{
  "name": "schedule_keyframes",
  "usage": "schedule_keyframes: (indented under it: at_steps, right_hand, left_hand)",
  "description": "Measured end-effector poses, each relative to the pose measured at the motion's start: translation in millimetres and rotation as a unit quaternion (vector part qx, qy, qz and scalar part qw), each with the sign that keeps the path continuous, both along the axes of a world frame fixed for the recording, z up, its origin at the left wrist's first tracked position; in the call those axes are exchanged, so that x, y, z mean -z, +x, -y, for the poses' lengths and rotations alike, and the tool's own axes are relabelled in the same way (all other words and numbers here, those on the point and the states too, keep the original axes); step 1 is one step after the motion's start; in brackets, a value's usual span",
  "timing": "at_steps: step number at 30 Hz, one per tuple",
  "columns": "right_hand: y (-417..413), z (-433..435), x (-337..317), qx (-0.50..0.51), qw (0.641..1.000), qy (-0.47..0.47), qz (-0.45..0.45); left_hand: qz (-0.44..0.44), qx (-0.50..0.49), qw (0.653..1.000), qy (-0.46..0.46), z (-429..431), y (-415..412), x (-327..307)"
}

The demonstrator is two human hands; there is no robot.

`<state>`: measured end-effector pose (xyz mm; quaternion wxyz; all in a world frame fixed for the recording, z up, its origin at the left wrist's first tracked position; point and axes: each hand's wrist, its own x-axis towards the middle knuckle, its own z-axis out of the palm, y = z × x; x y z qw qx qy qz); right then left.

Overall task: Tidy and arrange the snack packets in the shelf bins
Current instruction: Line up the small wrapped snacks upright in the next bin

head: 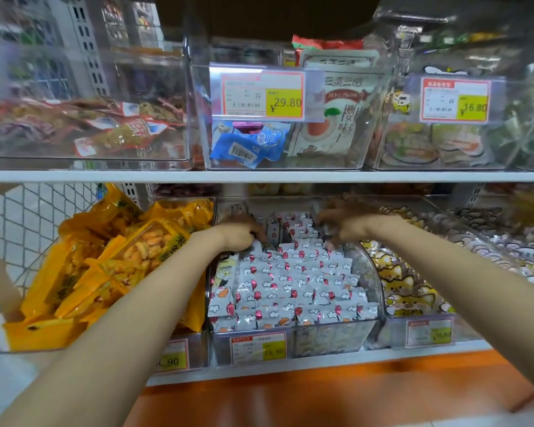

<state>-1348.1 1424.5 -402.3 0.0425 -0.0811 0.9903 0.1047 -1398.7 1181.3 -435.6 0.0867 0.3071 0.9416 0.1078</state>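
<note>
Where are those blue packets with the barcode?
Head view: the blue packets lie on the upper shelf, at the lower left of the middle clear bin, under the 29.80 price tag and left of the tall white pouch.

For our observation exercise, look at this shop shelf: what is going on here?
A person has both hands in the middle clear bin on the lower shelf. The left hand and right hand are on the white balloon-print packets at the back; blur hides their grip. Front rows lie neat. Yellow snack packets fill the bin to the left, cat-print packets the one to the right.
</note>
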Motion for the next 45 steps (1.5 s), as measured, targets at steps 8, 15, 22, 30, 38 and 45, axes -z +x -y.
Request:
schedule_keyframes:
  at_steps: [8,15,22,30,38,45]
  right_hand:
    - [-3,1,3,0.051,0.978,-0.201,-0.022]
    - [-3,-10,2,0.030,0.962,-0.236,-0.131]
    - [5,-12,-5,0.031,0.873,-0.447,-0.192]
    - [-7,7,0,0.083,0.844,-0.508,-0.146]
    - [-21,48,1,0.017,0.896,-0.430,-0.107]
    - [-26,57,12,-0.007,0.957,-0.290,0.001]
  left_hand:
    - [0.002,0.012,1.000,0.021,5,2,-2]
    - [-0.008,0.029,0.999,0.016,5,0,-1]
    - [-0.012,0.065,0.998,0.014,5,-2,-2]
    - [-0.025,0.088,0.996,-0.001,9,-2,-4]
    - [-0.027,0.097,0.995,-0.008,10,-1,-5]
    - [-0.030,0.096,0.995,-0.018,9,0,-7]
